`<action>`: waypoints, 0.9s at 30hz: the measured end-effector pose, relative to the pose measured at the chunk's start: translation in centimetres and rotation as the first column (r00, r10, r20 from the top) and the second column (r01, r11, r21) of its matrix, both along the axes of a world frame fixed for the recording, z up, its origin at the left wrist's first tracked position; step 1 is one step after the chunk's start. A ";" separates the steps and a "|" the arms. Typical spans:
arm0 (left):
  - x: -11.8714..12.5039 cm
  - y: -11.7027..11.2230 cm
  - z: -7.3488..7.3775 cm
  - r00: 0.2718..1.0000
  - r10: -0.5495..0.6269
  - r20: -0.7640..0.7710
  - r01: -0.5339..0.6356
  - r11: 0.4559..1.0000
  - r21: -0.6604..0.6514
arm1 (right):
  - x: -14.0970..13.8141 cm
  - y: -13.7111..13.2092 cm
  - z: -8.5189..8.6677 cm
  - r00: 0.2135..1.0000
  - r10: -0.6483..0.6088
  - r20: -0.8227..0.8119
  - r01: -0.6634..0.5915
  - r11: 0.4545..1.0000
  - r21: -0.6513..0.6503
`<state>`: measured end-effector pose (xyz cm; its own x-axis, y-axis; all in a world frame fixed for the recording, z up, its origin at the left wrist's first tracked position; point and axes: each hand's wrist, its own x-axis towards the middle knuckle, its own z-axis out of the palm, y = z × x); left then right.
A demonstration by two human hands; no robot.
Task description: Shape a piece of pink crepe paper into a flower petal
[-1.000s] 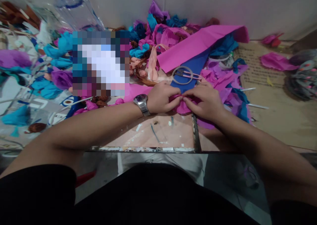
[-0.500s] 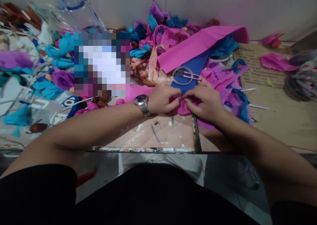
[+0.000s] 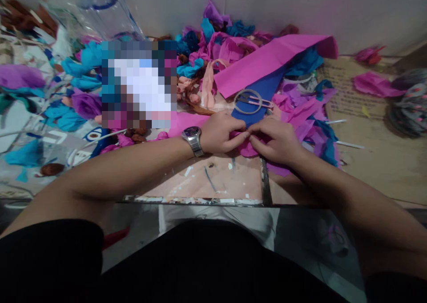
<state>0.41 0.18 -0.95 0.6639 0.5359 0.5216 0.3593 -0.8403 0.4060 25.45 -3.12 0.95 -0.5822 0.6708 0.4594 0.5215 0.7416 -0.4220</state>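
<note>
My left hand [image 3: 222, 133], with a metal watch [image 3: 192, 139] on the wrist, and my right hand [image 3: 276, 138] meet at the table's middle. Both pinch the same small piece of pink crepe paper [image 3: 247, 146], fingertips touching. The fingers are curled closed on it, and most of the piece is hidden under them. Just beyond the hands lie pink-handled snips [image 3: 251, 101] on a blue paper strip [image 3: 258, 94].
A long folded pink paper sheet [image 3: 270, 61] lies behind the hands. Heaps of pink, purple and blue crepe paper flowers and scraps [image 3: 213, 41] cover the back and left. A clear plastic bottle [image 3: 100, 9] stands at back left. Brown cardboard [image 3: 370, 152] lies at right.
The hands stay together on the pink paper, with only small finger shifts. The view has drifted slightly.
</note>
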 end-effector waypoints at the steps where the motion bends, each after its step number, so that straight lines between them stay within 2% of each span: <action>1: 0.0 0.0 -0.1 1.000 -0.002 -0.003 0.002 1.000 0.009 | 0.0 0.0 -0.1 1.000 0.010 -0.004 -0.010 1.000 0.005; 5: 0.1 0.1 -0.3 1.000 -0.013 0.020 0.012 0.999 0.053 | 0.0 0.1 -0.1 0.999 0.033 -0.020 -0.032 0.999 0.012; 14: 0.2 0.1 -0.4 0.999 -0.028 0.042 0.026 0.999 0.045 | 0.0 0.1 -0.1 0.999 0.027 -0.018 -0.028 0.998 -0.057; 22: 0.1 0.2 -0.4 1.000 -0.027 -0.001 0.027 0.999 0.030 | -0.1 0.0 0.1 0.998 0.059 -0.033 -0.059 0.998 0.023; 27: 0.1 0.2 -0.5 1.000 -0.030 0.006 0.029 0.999 0.040 | -0.1 0.1 0.0 0.999 0.050 -0.018 -0.050 0.999 0.020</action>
<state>0.51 0.39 -1.43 0.6757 0.4949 0.5464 0.3318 -0.8660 0.3741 25.34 -3.06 0.92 -0.6062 0.6318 0.4831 0.4760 0.7748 -0.4160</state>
